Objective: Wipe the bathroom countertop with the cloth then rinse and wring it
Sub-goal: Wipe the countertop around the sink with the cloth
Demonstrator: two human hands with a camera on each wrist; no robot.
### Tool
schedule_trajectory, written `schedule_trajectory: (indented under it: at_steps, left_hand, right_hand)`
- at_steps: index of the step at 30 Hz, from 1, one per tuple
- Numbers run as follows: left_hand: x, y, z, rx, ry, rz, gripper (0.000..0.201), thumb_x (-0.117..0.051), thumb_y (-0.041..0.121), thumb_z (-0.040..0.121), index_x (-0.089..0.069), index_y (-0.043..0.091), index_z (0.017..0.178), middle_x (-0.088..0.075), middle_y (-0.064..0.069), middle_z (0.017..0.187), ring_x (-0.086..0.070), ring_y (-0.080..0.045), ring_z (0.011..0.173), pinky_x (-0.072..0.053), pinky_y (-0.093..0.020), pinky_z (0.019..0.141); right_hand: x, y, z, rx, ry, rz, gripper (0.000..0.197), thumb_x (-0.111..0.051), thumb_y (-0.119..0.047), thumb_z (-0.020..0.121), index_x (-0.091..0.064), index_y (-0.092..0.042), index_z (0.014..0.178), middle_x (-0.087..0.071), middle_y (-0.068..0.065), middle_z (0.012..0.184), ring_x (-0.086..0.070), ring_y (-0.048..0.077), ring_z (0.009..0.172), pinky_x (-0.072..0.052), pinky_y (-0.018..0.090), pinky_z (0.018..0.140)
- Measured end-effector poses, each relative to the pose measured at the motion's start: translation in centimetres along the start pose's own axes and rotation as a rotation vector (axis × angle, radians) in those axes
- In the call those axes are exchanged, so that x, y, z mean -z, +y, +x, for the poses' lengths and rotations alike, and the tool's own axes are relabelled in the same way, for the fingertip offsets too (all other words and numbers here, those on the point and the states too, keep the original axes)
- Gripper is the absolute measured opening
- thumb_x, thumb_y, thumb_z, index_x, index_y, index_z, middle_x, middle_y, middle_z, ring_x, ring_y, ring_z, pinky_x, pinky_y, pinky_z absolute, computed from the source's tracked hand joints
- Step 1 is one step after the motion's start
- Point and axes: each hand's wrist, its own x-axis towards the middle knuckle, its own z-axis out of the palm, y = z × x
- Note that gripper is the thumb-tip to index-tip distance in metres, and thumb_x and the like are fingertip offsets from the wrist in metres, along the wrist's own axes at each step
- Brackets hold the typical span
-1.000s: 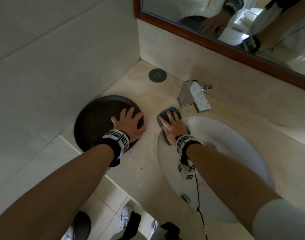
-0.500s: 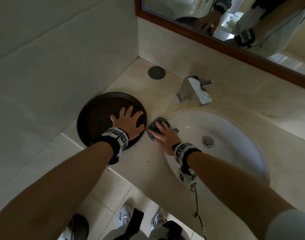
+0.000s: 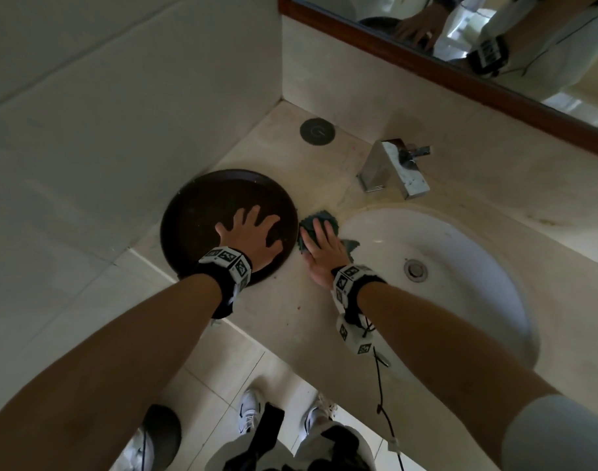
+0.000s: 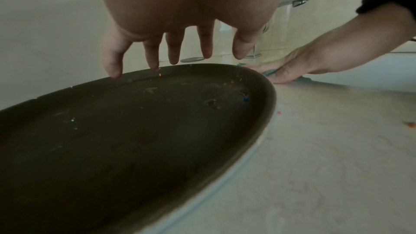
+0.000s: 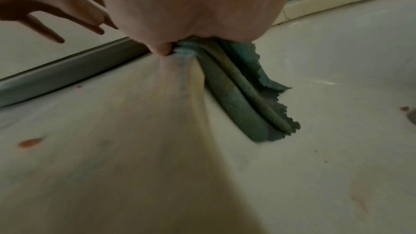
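Observation:
A teal cloth (image 3: 316, 220) lies bunched on the beige countertop (image 3: 290, 317), in the strip between a dark round tray (image 3: 202, 212) and the white basin (image 3: 460, 300). My right hand (image 3: 321, 246) presses flat on it with straight fingers. The right wrist view shows the cloth (image 5: 243, 99) in folds under my palm, a ragged corner trailing toward the basin. My left hand (image 3: 253, 232) rests on the tray with its fingers spread and grips nothing. In the left wrist view its fingertips (image 4: 153, 63) reach toward the tray's (image 4: 135, 131) far rim.
A chrome faucet (image 3: 392, 171) stands behind the basin, and a round dark cap (image 3: 317, 130) sits in the back corner. Small red specks (image 5: 30, 142) dot the counter. Walls close in the left and back, under a wood-framed mirror (image 3: 460, 73). The tray overhangs the front edge.
My right hand has slid the cloth left, from the basin's rim near the faucet to the counter beside the tray. The left hand has stayed on the tray.

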Motion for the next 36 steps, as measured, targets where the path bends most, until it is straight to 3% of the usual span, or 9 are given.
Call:
schedule_trajectory:
  at_steps: [10,13,16,18,20,22,30,33,36]
  left_hand:
    - [-0.3,0.2,-1.7,-0.118,-0.023,0.024,0.058,-0.039,0.054,0.091,-0.02,0.042,0.144,-0.007,-0.001,0.161,-0.005,-0.031,0.146,-0.018,-0.068,0.107]
    - [-0.4,0.2,-2.5,-0.152,-0.036,0.034,0.058,-0.038,0.054,0.091,-0.02,0.042,0.145,-0.006,0.0,0.161,-0.005,-0.031,0.147,-0.018,-0.068,0.108]
    - [-0.6,0.2,-3.3,-0.176,-0.037,0.046,0.057,-0.037,0.054,0.092,-0.02,0.042,0.145,-0.006,0.0,0.161,-0.005,-0.031,0.146,-0.018,-0.067,0.108]
    - [-0.8,0.2,-3.8,-0.191,-0.048,0.055,0.058,-0.037,0.055,0.092,-0.019,0.041,0.145,-0.005,0.0,0.161,-0.004,-0.031,0.147,-0.018,-0.067,0.108]
    - [-1.0,0.1,-4.1,-0.204,-0.054,0.057,0.059,-0.036,0.055,0.092,-0.018,0.041,0.146,-0.004,0.0,0.161,-0.004,-0.031,0.147,-0.018,-0.068,0.108]
    - [-1.1,0.2,-4.2,-0.208,-0.057,0.057,0.059,-0.037,0.055,0.092,-0.018,0.041,0.146,-0.004,0.0,0.161,-0.004,-0.031,0.147,-0.017,-0.068,0.108]
    - [-0.8,1.5,-3.1,-0.218,-0.078,0.064,0.06,-0.036,0.054,0.093,-0.017,0.039,0.147,-0.003,-0.001,0.162,-0.003,-0.032,0.147,-0.016,-0.068,0.109]
    - [-0.7,2.0,-2.2,-0.209,-0.076,0.066,0.059,-0.036,0.054,0.093,-0.018,0.038,0.147,-0.003,-0.001,0.162,-0.002,-0.032,0.147,-0.016,-0.068,0.109]
    - [-0.7,2.2,-1.3,-0.188,-0.072,0.056,0.059,-0.038,0.054,0.092,-0.019,0.039,0.145,-0.004,-0.001,0.161,-0.003,-0.032,0.147,-0.016,-0.068,0.109]
  right_hand:
    - [-4.0,-2.3,-5.2,0.002,0.002,-0.05,0.061,-0.03,-0.04,0.101,0.0,-0.033,0.153,0.014,0.004,0.162,0.014,0.028,0.148,-0.006,0.044,0.119]
    - [-4.9,-3.1,-7.4,-0.025,0.0,-0.1,0.06,-0.008,-0.056,0.095,0.002,-0.039,0.152,0.014,0.001,0.162,0.013,0.026,0.148,-0.003,0.043,0.119]
    - [-6.2,-4.2,-9.5,-0.035,-0.005,-0.103,0.08,0.02,-0.07,0.077,0.002,-0.045,0.15,0.011,-0.001,0.162,0.009,0.025,0.149,-0.002,0.043,0.119]
    - [-7.4,-5.2,-11.3,-0.038,0.023,-0.097,0.071,0.013,-0.064,0.085,-0.005,-0.044,0.151,-0.001,0.0,0.163,-0.002,0.026,0.15,-0.011,0.045,0.119]
    - [-8.4,-6.2,-13.2,-0.074,0.101,-0.104,0.057,0.002,-0.052,0.098,-0.022,-0.04,0.148,-0.03,0.003,0.157,-0.031,0.029,0.143,-0.034,0.047,0.111]
    - [-9.2,-6.9,-14.4,-0.083,0.106,-0.064,0.052,-0.002,-0.048,0.101,-0.028,-0.038,0.145,-0.042,0.004,0.151,-0.043,0.03,0.136,-0.041,0.045,0.103]
    - [-8.1,-6.3,-13.9,-0.107,0.098,-0.028,0.053,0.002,-0.051,0.099,-0.027,-0.042,0.142,-0.045,0.001,0.148,-0.047,0.028,0.134,-0.042,0.045,0.102]
    - [-7.0,-5.1,-11.8,-0.07,0.038,-0.031,0.058,0.008,-0.059,0.093,-0.013,-0.047,0.145,-0.024,0.001,0.159,-0.022,0.029,0.146,-0.023,0.048,0.115]
    - [-5.8,-3.9,-9.5,-0.042,0.052,-0.068,0.061,-0.003,-0.058,0.09,-0.013,-0.047,0.149,-0.008,-0.002,0.163,-0.009,0.026,0.149,-0.019,0.047,0.118]
